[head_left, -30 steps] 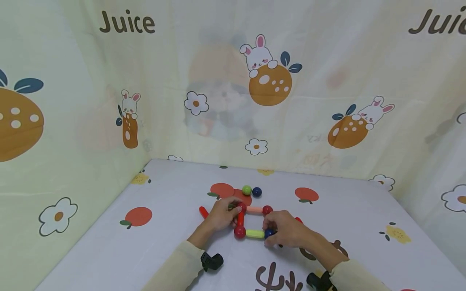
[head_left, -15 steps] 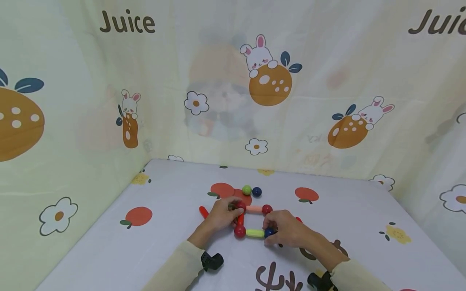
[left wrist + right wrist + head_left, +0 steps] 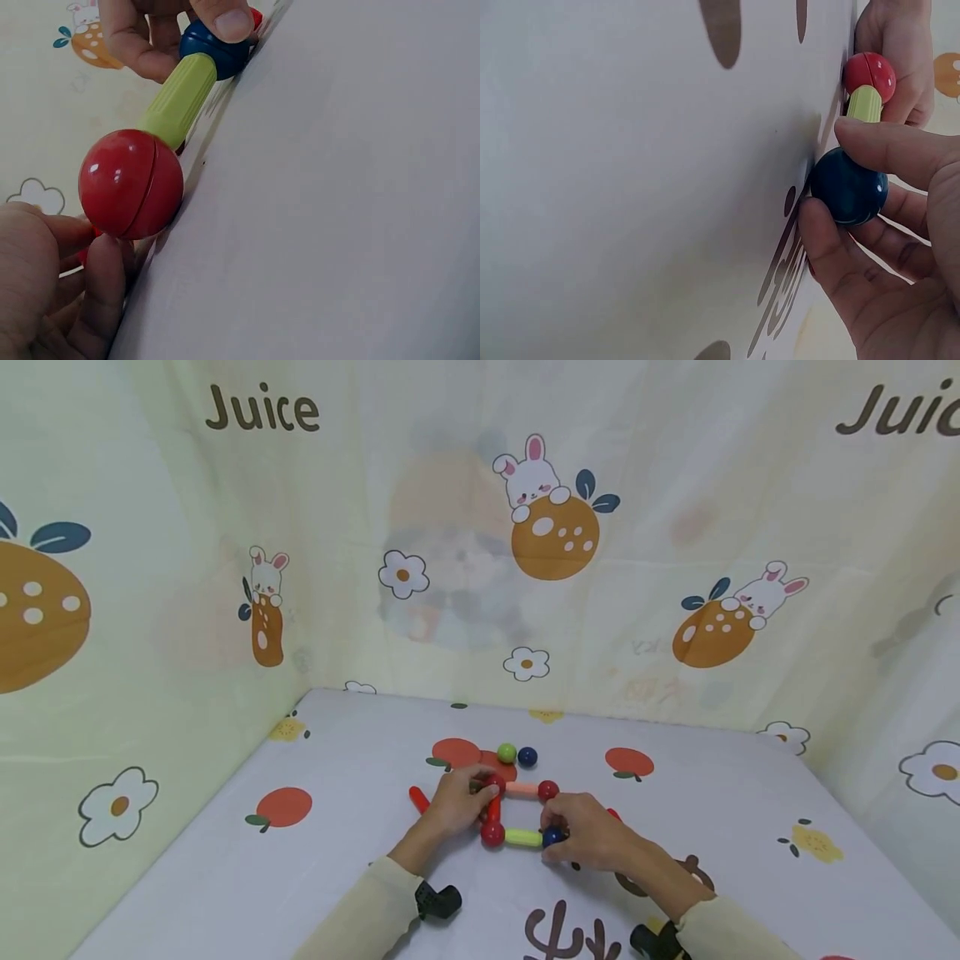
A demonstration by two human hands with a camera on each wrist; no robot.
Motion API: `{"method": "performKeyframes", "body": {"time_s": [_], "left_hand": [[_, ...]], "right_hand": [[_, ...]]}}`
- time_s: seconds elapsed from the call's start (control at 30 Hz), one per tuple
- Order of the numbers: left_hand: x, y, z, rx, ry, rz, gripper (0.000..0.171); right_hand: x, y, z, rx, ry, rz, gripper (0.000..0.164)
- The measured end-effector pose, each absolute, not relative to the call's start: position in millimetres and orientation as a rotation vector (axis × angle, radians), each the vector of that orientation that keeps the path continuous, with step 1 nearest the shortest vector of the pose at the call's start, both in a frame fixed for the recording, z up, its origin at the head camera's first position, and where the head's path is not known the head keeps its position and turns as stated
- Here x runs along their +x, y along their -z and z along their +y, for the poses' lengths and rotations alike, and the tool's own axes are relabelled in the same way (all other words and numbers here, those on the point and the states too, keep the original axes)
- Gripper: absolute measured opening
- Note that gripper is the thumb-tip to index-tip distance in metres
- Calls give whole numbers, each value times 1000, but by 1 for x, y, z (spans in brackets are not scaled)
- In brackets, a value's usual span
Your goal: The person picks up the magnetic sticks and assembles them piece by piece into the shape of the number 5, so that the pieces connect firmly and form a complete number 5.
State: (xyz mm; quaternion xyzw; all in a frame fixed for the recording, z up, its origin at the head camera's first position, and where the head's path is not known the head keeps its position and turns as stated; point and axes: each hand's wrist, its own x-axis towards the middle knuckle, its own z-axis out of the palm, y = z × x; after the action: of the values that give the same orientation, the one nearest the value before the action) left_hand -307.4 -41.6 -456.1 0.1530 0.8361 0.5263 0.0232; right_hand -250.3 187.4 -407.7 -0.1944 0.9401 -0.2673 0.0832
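A ball-and-rod building toy forms a four-sided frame on the table. Its near side has a red ball [image 3: 492, 834], a yellow-green rod [image 3: 523, 837] and a blue ball [image 3: 552, 836]. A red rod [image 3: 493, 810] runs back on the left, and a pink rod [image 3: 522, 789] leads to a far right red ball [image 3: 548, 790]. My left hand [image 3: 456, 802] grips the far left red ball [image 3: 497, 782], partly covering it. With thumb and fingers my right hand [image 3: 892, 217] pinches the blue ball; that hand hides the frame's right side in the head view.
Behind the frame lie a loose green ball [image 3: 507, 753] and a dark blue ball [image 3: 528, 757]. A red rod [image 3: 418, 798] shows left of my left hand, and a red tip [image 3: 614, 814] beyond my right. Printed curtains [image 3: 450, 610] enclose the table.
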Motion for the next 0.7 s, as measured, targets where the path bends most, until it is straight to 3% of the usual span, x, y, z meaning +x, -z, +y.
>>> {"method": "performKeyframes", "body": {"time_s": [0.7], "left_hand": [[-308, 458, -40, 457, -1627, 2602, 38]], "right_hand": [[-254, 401, 200, -653, 813, 2853, 29]]}}
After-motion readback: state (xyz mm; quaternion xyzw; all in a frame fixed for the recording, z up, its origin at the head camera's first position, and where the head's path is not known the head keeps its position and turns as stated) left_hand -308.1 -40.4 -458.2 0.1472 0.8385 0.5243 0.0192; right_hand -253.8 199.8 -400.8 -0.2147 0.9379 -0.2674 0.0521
